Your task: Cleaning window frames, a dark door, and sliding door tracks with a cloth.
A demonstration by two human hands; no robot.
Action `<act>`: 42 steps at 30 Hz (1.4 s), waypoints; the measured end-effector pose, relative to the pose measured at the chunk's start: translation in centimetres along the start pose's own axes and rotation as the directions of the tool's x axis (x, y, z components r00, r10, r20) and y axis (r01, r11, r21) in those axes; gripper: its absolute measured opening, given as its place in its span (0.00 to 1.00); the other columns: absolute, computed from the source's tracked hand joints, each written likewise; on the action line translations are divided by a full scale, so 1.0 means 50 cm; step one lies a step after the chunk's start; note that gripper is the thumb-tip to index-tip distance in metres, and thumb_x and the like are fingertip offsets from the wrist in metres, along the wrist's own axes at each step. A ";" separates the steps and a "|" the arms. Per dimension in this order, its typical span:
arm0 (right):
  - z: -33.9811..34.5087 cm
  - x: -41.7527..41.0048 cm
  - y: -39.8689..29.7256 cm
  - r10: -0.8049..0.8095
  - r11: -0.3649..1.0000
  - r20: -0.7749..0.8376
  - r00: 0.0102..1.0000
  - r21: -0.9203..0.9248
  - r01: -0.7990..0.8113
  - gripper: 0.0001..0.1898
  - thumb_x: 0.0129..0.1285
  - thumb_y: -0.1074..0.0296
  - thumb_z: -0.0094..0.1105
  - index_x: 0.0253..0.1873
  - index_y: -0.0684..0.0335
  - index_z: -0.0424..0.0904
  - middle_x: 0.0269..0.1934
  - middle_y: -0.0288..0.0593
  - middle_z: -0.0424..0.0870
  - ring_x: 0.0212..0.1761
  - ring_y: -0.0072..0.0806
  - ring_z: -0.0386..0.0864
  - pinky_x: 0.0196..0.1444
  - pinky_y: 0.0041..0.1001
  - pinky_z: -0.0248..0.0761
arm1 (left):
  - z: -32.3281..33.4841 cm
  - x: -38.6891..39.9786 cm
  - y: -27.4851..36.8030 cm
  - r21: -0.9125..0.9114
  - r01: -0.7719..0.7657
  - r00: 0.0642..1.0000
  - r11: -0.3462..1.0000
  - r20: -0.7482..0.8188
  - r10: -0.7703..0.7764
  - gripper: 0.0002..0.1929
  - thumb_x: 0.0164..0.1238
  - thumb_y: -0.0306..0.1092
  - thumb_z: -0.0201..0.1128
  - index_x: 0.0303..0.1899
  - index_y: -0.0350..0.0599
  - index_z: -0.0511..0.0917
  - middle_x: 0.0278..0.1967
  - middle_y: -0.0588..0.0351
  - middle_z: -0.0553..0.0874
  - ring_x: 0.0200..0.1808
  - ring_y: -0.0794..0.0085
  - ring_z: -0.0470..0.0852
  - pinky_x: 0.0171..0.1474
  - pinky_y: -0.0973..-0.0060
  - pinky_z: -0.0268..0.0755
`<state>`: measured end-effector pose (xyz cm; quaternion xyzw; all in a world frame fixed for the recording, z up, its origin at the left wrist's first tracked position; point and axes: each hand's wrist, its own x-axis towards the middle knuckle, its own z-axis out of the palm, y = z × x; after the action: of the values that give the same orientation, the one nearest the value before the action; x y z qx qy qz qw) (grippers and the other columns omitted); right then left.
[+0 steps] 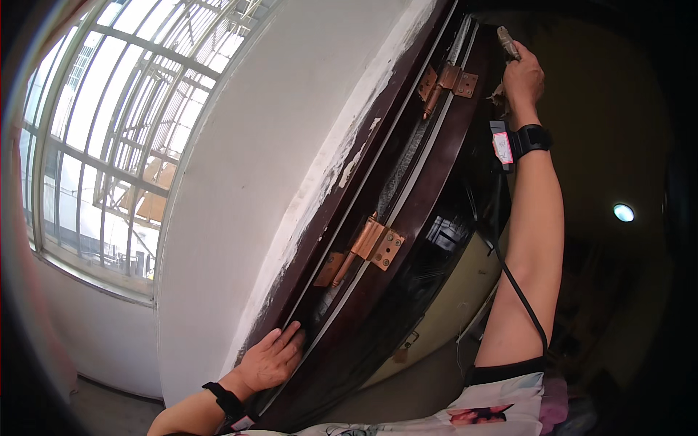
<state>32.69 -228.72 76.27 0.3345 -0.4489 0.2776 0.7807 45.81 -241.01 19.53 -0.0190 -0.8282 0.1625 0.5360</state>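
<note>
My left hand (272, 359) lies against the dark red door frame (327, 223) at the lower middle, fingers pointing up towards the gap beside the door. Raised at the upper right, my right hand (523, 79) is closed around a brownish, rolled or folded cloth-like piece (508, 43), and a ragged bit hangs below the hand. The dark red door (441, 158) stands ajar, joined to the frame by a lower copper-coloured hinge (371, 245) and an upper copper-coloured hinge (444, 84). Grey fuzzy material shows in the gap between them.
Left of the frame is a white wall (234, 163) with rough, chipped plaster along its edge. A barred window (109, 136) is at the far left. A black cable (515, 278) runs along my right arm. A round light (623, 212) glows in the dark area at right.
</note>
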 end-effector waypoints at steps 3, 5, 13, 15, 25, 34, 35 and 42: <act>0.058 0.044 0.006 -0.138 0.984 -0.105 0.985 -0.132 0.123 0.20 0.62 0.68 0.47 0.58 0.49 0.77 0.61 0.40 0.74 0.57 0.49 0.75 0.55 0.43 0.71 | -0.007 -0.002 -0.009 0.007 -0.003 0.999 1.000 0.055 0.003 0.11 0.57 0.34 0.57 0.39 0.46 0.83 0.54 0.54 0.80 0.66 0.63 0.70 0.65 0.70 0.56; 0.100 0.058 0.010 -0.227 0.958 -0.111 0.967 -0.205 0.202 0.19 0.64 0.65 0.48 0.60 0.49 0.75 0.63 0.39 0.73 0.57 0.50 0.74 0.56 0.45 0.70 | -0.004 -0.007 -0.014 0.010 -0.005 0.996 1.000 0.089 0.004 0.11 0.57 0.34 0.57 0.40 0.46 0.83 0.55 0.54 0.80 0.66 0.63 0.70 0.63 0.71 0.57; 0.112 0.070 -0.038 -0.095 0.909 0.464 0.881 -0.320 0.266 0.19 0.62 0.66 0.44 0.55 0.64 0.78 0.56 0.56 0.78 0.59 0.52 0.75 0.62 0.41 0.66 | -0.009 -0.016 -0.028 0.007 -0.043 0.996 0.999 0.083 0.042 0.11 0.60 0.34 0.56 0.41 0.46 0.83 0.58 0.56 0.79 0.68 0.69 0.67 0.56 0.72 0.60; 0.098 0.053 -0.044 -0.070 0.838 0.524 0.849 -0.431 0.334 0.18 0.59 0.68 0.46 0.52 0.64 0.80 0.50 0.55 0.82 0.56 0.52 0.77 0.56 0.42 0.72 | -0.004 -0.019 -0.026 -0.003 -0.051 0.996 0.999 0.068 0.051 0.11 0.60 0.34 0.56 0.41 0.47 0.83 0.59 0.56 0.79 0.68 0.69 0.66 0.56 0.71 0.61; -0.079 -0.211 -0.108 -0.261 0.760 0.652 0.712 -0.316 0.568 0.15 0.58 0.69 0.47 0.46 0.64 0.81 0.46 0.51 0.83 0.50 0.52 0.80 0.48 0.42 0.76 | 0.032 -0.028 -0.020 0.060 -0.033 0.999 0.998 -0.027 0.035 0.10 0.63 0.35 0.56 0.41 0.51 0.84 0.61 0.58 0.77 0.70 0.70 0.64 0.71 0.53 0.41; -0.332 -0.630 -0.255 -0.344 0.894 0.732 0.588 0.065 0.443 0.23 0.47 0.80 0.54 0.52 0.76 0.74 0.54 0.54 0.74 0.38 0.40 0.74 0.31 0.27 0.79 | 0.050 -0.039 -0.018 0.075 0.026 0.999 0.997 -0.039 -0.023 0.09 0.63 0.35 0.56 0.39 0.48 0.83 0.62 0.58 0.76 0.69 0.71 0.66 0.70 0.47 0.42; -0.360 -0.655 -0.265 -0.324 0.909 0.779 0.536 0.099 0.405 0.22 0.47 0.78 0.54 0.52 0.76 0.74 0.53 0.54 0.74 0.38 0.39 0.74 0.31 0.27 0.79 | 0.050 -0.036 -0.019 0.072 0.030 0.998 0.997 -0.049 -0.027 0.08 0.63 0.35 0.56 0.39 0.48 0.82 0.62 0.58 0.76 0.69 0.71 0.67 0.69 0.47 0.43; -0.423 -0.704 -0.209 -0.483 0.711 0.874 0.047 0.423 -0.562 0.19 0.52 0.80 0.49 0.50 0.70 0.79 0.49 0.49 0.81 0.49 0.48 0.80 0.52 0.39 0.74 | 0.044 -0.028 -0.008 0.071 -0.021 0.998 0.997 -0.056 0.025 0.10 0.62 0.36 0.55 0.40 0.50 0.82 0.62 0.59 0.76 0.69 0.71 0.67 0.68 0.43 0.41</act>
<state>35.67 -223.61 34.30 0.6789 -0.7207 0.1356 0.0358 44.48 -242.20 17.60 -0.0145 -0.8063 0.1970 0.5576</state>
